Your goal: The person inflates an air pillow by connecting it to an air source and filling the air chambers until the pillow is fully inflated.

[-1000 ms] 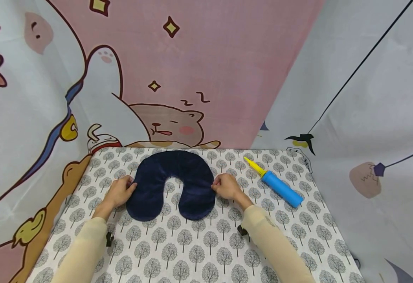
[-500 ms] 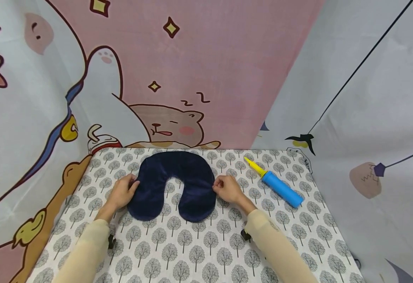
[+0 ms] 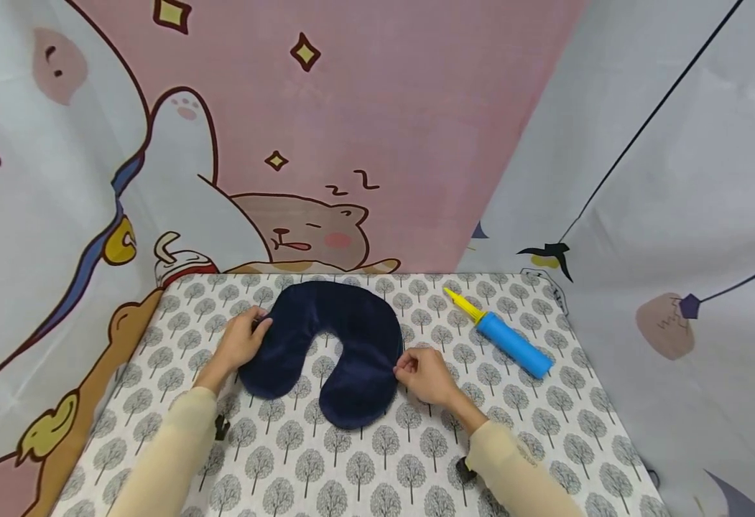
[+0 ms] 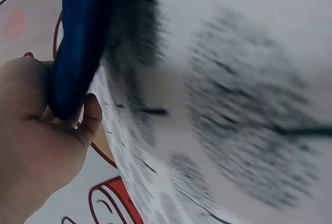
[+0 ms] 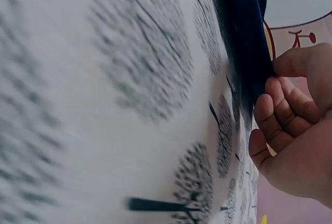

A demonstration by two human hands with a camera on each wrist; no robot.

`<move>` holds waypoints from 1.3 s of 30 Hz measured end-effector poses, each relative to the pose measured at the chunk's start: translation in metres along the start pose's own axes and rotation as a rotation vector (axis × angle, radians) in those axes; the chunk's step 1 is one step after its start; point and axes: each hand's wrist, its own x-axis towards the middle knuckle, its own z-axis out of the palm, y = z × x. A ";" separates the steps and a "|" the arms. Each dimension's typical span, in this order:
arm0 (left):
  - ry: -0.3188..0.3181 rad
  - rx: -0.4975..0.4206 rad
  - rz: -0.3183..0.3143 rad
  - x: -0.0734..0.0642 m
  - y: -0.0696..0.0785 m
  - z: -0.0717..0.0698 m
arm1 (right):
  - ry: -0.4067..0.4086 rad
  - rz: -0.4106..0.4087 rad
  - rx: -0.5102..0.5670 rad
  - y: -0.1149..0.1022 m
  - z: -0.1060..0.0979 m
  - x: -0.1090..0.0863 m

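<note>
Head view: a dark navy, U-shaped velvety neck pillow (image 3: 332,345) lies flat on the tablecloth printed with small grey trees (image 3: 377,459), a little above the middle of the frame, its two arms pointing toward the lower edge. The left hand (image 3: 243,343) pinches the pillow's outer left edge near the top of the left arm, thumb on the fabric and fingers curled under it. The right hand (image 3: 425,375) pinches the outer edge of the right arm lower down, fingertips closed on the seam. Both wrists come in from the bottom of the frame in pale cream sleeves (image 3: 170,452).

To the right of the pillow, well apart from it, a blue cylindrical hand pump with a yellow nozzle (image 3: 503,337) lies slanted on the cloth, nozzle toward the upper left.

In the left wrist view the left hand (image 4: 41,146) fills the lower left, with the blue pillow edge (image 4: 78,42) clamped between thumb and fingers; the cloth is blurred. In the right wrist view the right hand (image 5: 295,130) sits at the right edge, fingers curled against the dark pillow edge (image 5: 244,42).

Behind the table hang a pink cartoon-cat backdrop (image 3: 325,129) and a grey curtain (image 3: 674,215) at right.
</note>
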 end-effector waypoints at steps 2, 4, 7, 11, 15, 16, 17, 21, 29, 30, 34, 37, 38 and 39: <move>-0.015 0.027 -0.005 0.009 -0.014 0.009 | 0.009 0.002 0.014 -0.004 0.004 -0.008; -0.007 0.046 0.006 0.019 -0.023 0.016 | 0.010 0.009 0.014 -0.010 0.010 -0.015; -0.034 0.016 -0.005 0.028 0.000 0.006 | -0.005 0.021 0.028 -0.019 0.019 -0.024; -0.090 -0.011 -0.070 0.034 0.047 -0.020 | -0.013 0.019 0.024 -0.025 0.029 -0.031; -0.107 0.026 -0.123 0.036 0.056 -0.026 | -0.022 0.004 0.011 -0.023 0.032 -0.032; -0.108 0.024 -0.120 0.036 0.051 -0.025 | -0.029 -0.006 0.012 -0.022 0.031 -0.032; -0.129 0.038 -0.137 0.036 0.052 -0.026 | -0.038 -0.015 0.013 -0.022 0.030 -0.033; -0.117 0.039 -0.066 0.035 0.015 -0.014 | -0.051 -0.070 -0.012 -0.021 0.021 -0.034; -0.233 0.090 -0.059 0.013 0.093 -0.043 | -0.079 -0.225 -0.107 -0.017 -0.008 -0.027; -0.245 0.099 -0.050 0.010 0.099 -0.043 | -0.085 -0.232 -0.113 -0.015 -0.011 -0.025; -0.269 0.109 -0.009 -0.003 0.117 -0.037 | -0.099 -0.231 -0.149 -0.008 -0.023 -0.016; -0.276 0.103 0.026 -0.015 0.129 -0.032 | -0.099 -0.207 -0.179 -0.003 -0.029 -0.007; -0.277 0.100 0.040 -0.019 0.132 -0.031 | -0.091 -0.204 -0.188 0.000 -0.031 -0.004; -0.274 0.096 0.056 -0.023 0.136 -0.029 | -0.086 -0.200 -0.193 0.002 -0.033 -0.001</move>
